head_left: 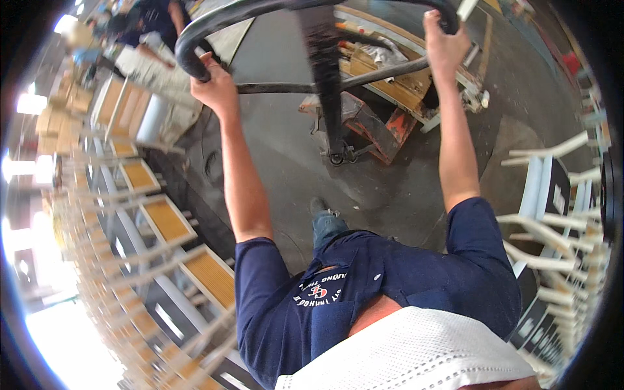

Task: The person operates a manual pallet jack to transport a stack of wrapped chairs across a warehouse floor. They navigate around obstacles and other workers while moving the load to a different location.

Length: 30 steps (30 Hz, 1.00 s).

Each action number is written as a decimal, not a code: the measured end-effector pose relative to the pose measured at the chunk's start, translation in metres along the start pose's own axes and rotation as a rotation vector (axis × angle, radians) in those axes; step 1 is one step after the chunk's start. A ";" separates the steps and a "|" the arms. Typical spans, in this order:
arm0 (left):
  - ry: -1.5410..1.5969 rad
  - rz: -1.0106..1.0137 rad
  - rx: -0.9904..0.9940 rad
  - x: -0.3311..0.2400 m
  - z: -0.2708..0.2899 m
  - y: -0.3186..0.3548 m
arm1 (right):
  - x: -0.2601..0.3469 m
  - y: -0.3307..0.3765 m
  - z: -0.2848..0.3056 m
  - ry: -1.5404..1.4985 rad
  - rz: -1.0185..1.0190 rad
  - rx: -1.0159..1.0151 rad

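Observation:
My left hand (pixel 214 81) grips the left side of a black loop handle (pixel 195 32) of a pallet jack. At the handle's right side, my right hand (pixel 444 45) is closed around it. The black tiller bar (pixel 323 71) runs down from the handle to an orange jack base (pixel 380 127) with a small wheel on the grey floor. The jack sits under a wooden pallet (pixel 396 81). Both my arms are stretched out in front of me, in dark blue short sleeves.
Rows of white-framed chairs with woven yellow seats (pixel 166 218) line the left side. More white chair frames (pixel 552 201) stand stacked on the right. Another person (pixel 153 29) in dark clothes is bent over at the far upper left. Bare concrete floor (pixel 279 156) lies between.

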<state>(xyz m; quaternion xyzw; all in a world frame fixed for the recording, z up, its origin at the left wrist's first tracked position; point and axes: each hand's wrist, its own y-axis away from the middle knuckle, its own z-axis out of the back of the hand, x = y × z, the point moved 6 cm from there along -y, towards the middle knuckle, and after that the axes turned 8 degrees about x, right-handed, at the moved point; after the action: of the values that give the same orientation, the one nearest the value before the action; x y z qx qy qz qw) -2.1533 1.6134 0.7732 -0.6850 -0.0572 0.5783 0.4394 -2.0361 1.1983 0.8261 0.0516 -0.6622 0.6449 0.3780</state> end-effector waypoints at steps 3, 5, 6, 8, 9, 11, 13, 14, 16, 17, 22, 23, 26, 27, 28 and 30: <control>0.103 0.083 0.090 0.071 -0.033 -0.067 | 0.024 0.024 -0.026 0.004 -0.056 -0.131; 0.105 -0.020 0.057 0.113 -0.057 -0.096 | 0.028 0.026 -0.036 0.054 -0.216 -0.151; 0.132 0.031 0.166 0.118 -0.081 -0.101 | 0.026 0.024 -0.035 0.106 -0.178 -0.114; 0.293 0.169 0.317 0.116 -0.119 -0.107 | 0.034 0.031 -0.041 0.105 -0.321 -0.089; 0.373 0.230 0.379 0.114 -0.139 -0.114 | 0.034 0.036 -0.047 0.047 -0.372 -0.056; 0.444 0.228 0.439 0.121 -0.156 -0.132 | 0.059 0.047 -0.055 -0.018 -0.393 0.040; 0.497 0.241 0.483 0.124 -0.171 -0.144 | 0.071 0.043 -0.067 -0.206 -0.383 0.114; 0.523 0.291 0.497 0.122 -0.178 -0.147 | 0.067 0.039 -0.066 -0.148 -0.398 0.183; 0.580 0.306 0.518 0.129 -0.182 -0.143 | 0.066 0.040 -0.067 -0.144 -0.410 0.175; 0.601 0.311 0.533 0.132 -0.183 -0.144 | 0.068 0.041 -0.071 -0.148 -0.422 0.168; 0.709 0.381 0.520 0.171 -0.174 -0.150 | 0.112 0.068 -0.089 -0.016 -0.483 0.166; 0.665 0.405 0.432 0.179 -0.164 -0.151 | 0.119 0.083 -0.093 0.018 -0.525 0.183; 1.055 0.455 0.723 0.213 -0.124 -0.144 | 0.159 0.112 -0.104 0.102 -0.278 0.144; 0.976 0.276 0.712 0.195 -0.109 -0.132 | 0.159 0.129 -0.107 0.062 -0.295 0.109; 0.930 0.196 0.763 0.209 -0.097 -0.134 | 0.163 0.145 -0.110 0.010 -0.311 0.089; 0.931 0.376 0.720 0.204 -0.090 -0.123 | 0.166 0.149 -0.112 -0.016 -0.305 0.032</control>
<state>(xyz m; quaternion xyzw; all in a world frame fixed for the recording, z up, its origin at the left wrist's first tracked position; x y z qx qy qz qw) -1.9586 1.7600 0.6990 -0.6725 0.4611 0.2691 0.5126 -2.1874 1.3924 0.7856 0.1628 -0.6393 0.5900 0.4655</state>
